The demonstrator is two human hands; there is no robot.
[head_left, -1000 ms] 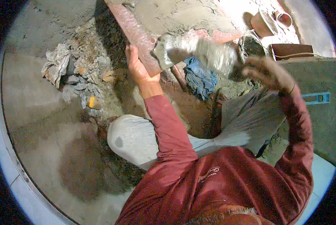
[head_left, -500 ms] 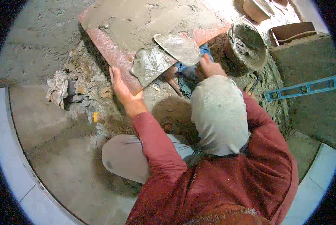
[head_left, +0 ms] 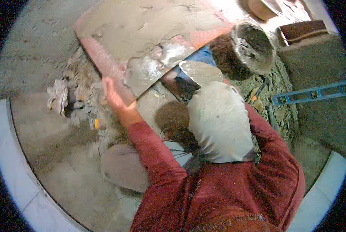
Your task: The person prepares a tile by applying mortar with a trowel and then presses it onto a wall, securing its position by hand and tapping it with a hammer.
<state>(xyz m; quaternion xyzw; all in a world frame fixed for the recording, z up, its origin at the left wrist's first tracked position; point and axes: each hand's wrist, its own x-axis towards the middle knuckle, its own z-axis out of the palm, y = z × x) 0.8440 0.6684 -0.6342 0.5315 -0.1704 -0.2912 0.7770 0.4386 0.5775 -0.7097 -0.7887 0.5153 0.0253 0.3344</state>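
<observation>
My left hand grips the near left corner of a large reddish tile, fingers along its edge. Grey wet mortar coats most of the tile's upper face, with a smooth, shiny lump close to the near corner. Beside the tile's near right edge is the mortar-smeared blade of a trowel, apart from the lump. My right hand is almost wholly hidden behind my raised knee; the trowel sits at the end of that arm, its handle out of sight. Blue cloth shows under the tile.
A bucket with mortar inside stands right of the tile. Farther right lie a blue spirit level and a brown box-like piece. A basin is at the far right. Rubble and crumpled paper lie at the left.
The trowel has come off the mortar lump and moved down and right toward my knee. The lump is flatter and spread along the edge. My left hand and the tile corner shifted slightly left.
</observation>
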